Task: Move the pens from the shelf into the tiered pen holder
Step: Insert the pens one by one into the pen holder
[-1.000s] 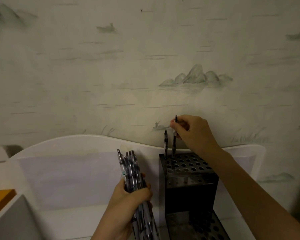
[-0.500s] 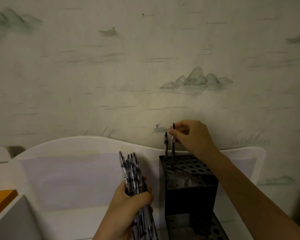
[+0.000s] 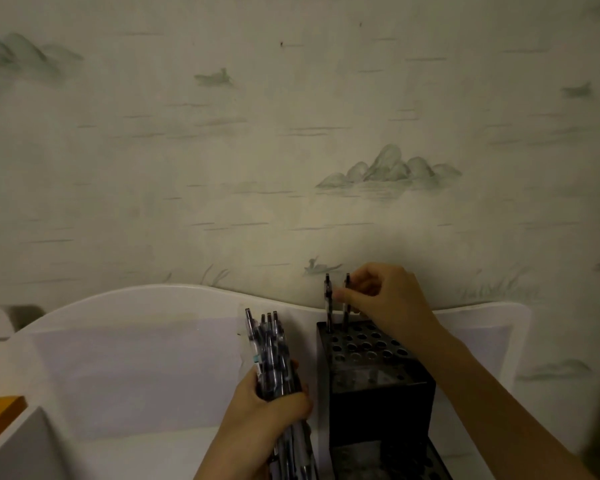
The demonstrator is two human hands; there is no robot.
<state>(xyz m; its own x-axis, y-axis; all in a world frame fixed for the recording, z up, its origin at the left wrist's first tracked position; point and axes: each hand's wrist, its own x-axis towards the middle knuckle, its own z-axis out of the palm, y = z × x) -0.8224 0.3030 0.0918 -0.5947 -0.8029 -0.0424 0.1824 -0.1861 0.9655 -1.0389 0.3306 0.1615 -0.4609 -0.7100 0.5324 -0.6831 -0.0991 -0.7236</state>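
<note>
1. Although the light is dim, we can make out one pale wall [image 3: 291, 133] printed with faint grey-green hills and water lines, which fills the upper part of the view.
2. Below it we see one white shelf back panel with a wavy top edge [image 3: 136, 306], running behind everything else.
3. We count one black tiered pen holder with round holes in its top faces [image 3: 378, 403]: two tiers show, the upper block at the back and a lower step [image 3: 388, 462] at the bottom edge.
4. We see two forearms, one for each hand.
5. Our right hand [image 3: 385, 299] hovers over the holder's back left corner, thumb and fingers pinching the upper part of one dark pen [image 3: 346, 301] whose lower end sits in a hole of the back row.
6. Our left hand [image 3: 267, 420] is curled round one bundle of clear-barrelled dark pens [image 3: 271, 355], held upright just left of the holder; four tips show at the top, and we cannot count the rest.
7. One second dark pen [image 3: 328, 303] stands alone in the corner hole, just left of the pinched one.
8. One orange flat edge [image 3: 0, 410] shows at the lower left, beside one grey-white slanted surface [image 3: 25, 452].
</note>
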